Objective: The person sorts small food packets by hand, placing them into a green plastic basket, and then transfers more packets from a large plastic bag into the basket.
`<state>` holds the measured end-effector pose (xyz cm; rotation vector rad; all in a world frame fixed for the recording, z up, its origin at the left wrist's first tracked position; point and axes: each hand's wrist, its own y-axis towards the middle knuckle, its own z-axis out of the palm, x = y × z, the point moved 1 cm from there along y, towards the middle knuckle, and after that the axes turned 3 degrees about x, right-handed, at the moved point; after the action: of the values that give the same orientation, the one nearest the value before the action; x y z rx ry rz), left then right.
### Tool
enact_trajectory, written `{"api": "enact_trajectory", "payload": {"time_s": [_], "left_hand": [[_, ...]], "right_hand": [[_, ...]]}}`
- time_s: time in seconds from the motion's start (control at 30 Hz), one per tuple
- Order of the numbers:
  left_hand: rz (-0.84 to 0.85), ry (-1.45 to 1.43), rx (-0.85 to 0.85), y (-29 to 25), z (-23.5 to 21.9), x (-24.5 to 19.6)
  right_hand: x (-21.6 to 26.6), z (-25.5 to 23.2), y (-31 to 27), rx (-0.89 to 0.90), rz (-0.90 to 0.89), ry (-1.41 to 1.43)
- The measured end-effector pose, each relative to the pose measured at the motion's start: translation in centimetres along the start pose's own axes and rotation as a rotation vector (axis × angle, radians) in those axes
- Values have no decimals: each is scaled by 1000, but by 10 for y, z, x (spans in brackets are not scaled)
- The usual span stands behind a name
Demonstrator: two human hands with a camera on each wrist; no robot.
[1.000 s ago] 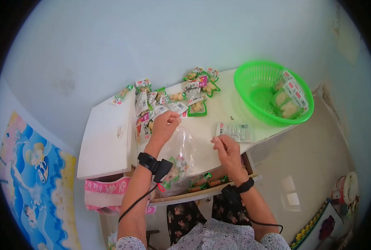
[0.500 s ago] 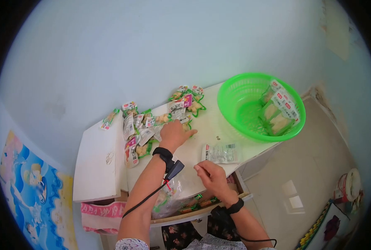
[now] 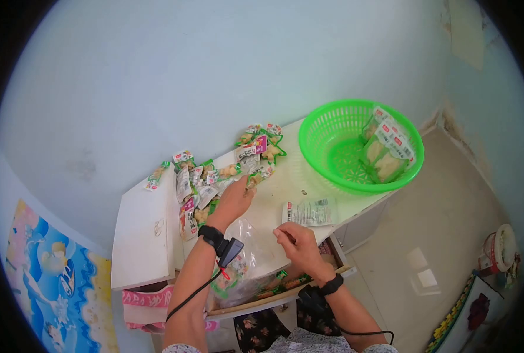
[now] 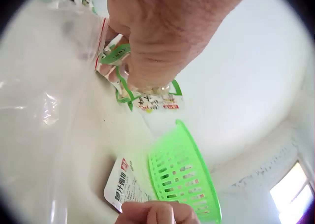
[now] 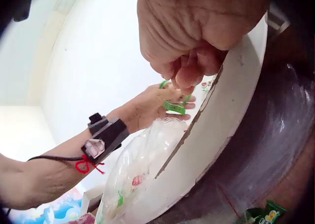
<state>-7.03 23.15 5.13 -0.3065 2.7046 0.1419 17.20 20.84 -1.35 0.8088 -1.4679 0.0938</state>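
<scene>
At the near edge of the packet pile, my left hand (image 3: 234, 203) grips a small green-edged snack packet (image 5: 173, 107), its fingers covering part of it. More snack packets (image 3: 206, 194), some silver-backed, lie just left of and beyond that hand. Under the left wrist, a clear plastic bag (image 3: 242, 247) with a few packets inside hangs from the table into the drawer. My right hand (image 3: 300, 248) is held over the table's front edge, fingers curled in and nothing showing in them. Just beyond it a white printed packet (image 3: 312, 212) lies flat.
A green plastic basket (image 3: 316, 167) with several larger packets stands at the table's right end. The open drawer (image 3: 327, 276) holds more small packages below the hands. A raised white board (image 3: 141, 235) lies on the left. Behind everything is the wall.
My left hand has reached forward and right from over the bag to the packet at the pile's edge, and now draws back slightly with it. My right hand has shifted slightly left in view.
</scene>
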Motion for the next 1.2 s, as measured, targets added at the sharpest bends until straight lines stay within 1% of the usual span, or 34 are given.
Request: {"api": "enact_trajectory", "payload": {"time_s": [0.07,0.1,0.2,0.27,0.37,0.43,0.5,0.53,0.63,0.67,0.7,0.77,0.87,0.97,1.0,1.07,1.1,1.17,1.2], "left_hand": [[236,-12,-123,-26,-16,-28],[354,-16,-184,-41,-25,-42],[615,205,-394,-78,-39,-77],[639,285,-427,-98,-35,-84],[658,324,-429,-121,-21,-89],[682,333,-397,-129,-13,-88],[596,316,-408,-140,-13,-93],[555,309,-412,-144,-13,-97],[292,151,-604,-160,-4,-95],[196,173,-612,-167,0,-94],[145,167,-562,-172,7,-94],[34,156,-468,-178,25,-92],[-20,184,-449,-176,47,-94],[-34,213,-460,-177,60,-85],[-56,150,-425,-178,63,-82],[-110,27,-355,-184,65,-75],[-131,-87,-362,-189,66,-73],[-173,-317,-373,-195,69,-69],[-154,-327,-410,-197,67,-71]], "right_hand": [[2,-3,-2,57,142,143],[3,-6,-1,50,194,251],[9,-17,4,43,338,582],[15,-29,12,54,418,805],[17,-32,7,117,347,799],[24,-29,-1,90,366,734],[25,-25,-11,31,390,655],[22,-25,-16,-19,376,672],[16,-36,-26,-180,338,685],[18,-42,-29,-232,337,658],[20,-48,-33,-282,338,629],[21,-54,-37,-298,352,604],[24,-55,-46,-265,354,544],[19,-56,-55,-258,382,488],[17,-56,-57,-259,400,472],[17,-52,-60,-269,368,531],[17,-49,-60,-271,352,561],[20,-48,-62,-218,366,537],[21,-48,-62,-189,375,524]]}}
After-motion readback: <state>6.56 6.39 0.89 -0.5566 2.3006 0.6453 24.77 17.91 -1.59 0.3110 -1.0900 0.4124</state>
